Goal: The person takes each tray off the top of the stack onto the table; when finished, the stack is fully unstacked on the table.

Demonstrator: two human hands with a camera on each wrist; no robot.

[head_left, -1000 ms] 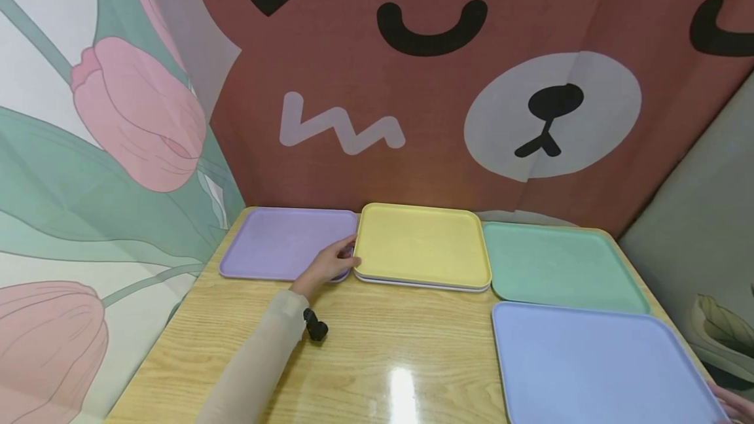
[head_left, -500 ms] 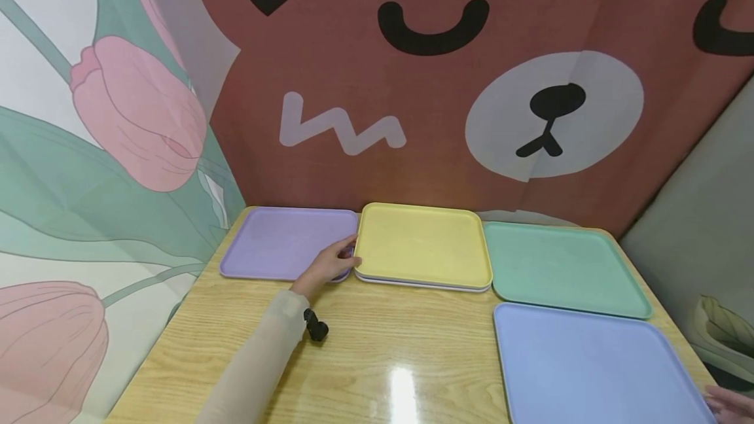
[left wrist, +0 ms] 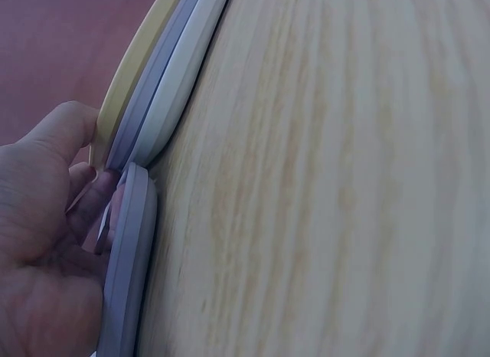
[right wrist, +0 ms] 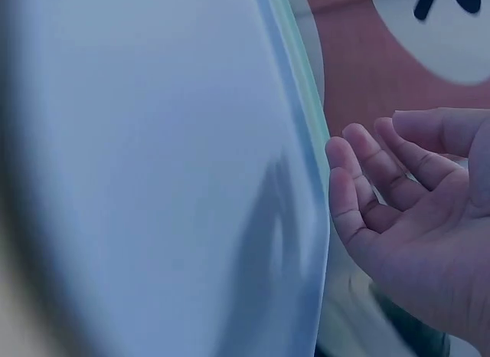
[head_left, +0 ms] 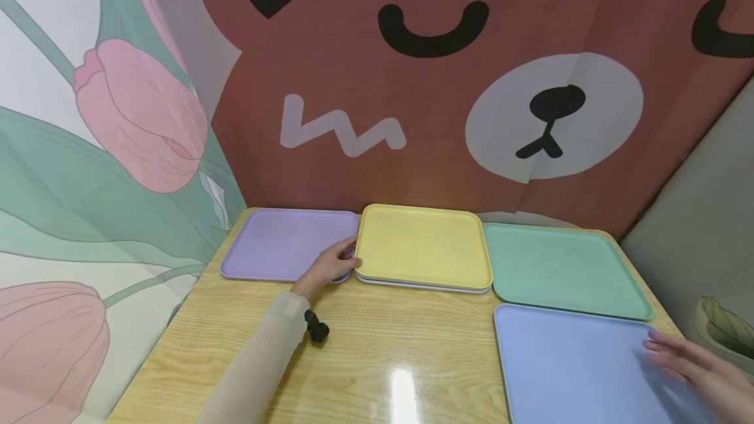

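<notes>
My left hand (head_left: 326, 264) pinched the left edge of the yellow tray (head_left: 424, 247), which lay on top of paler trays (left wrist: 165, 104) at the back of the wooden table (head_left: 377, 358); the purple tray (head_left: 283, 241) crowded close on the left, so my fingers sat in the narrow gap; the green tray (head_left: 565, 270) hemmed in the stack's right side, and the bear-printed backdrop (head_left: 347, 84) stood behind; my right hand (head_left: 698, 368) held nothing, its fingers apart and loosely bent over the right side of the blue tray (head_left: 577, 365) (its shadow fell across the surface); that tray lay just in front of the green one.
</notes>
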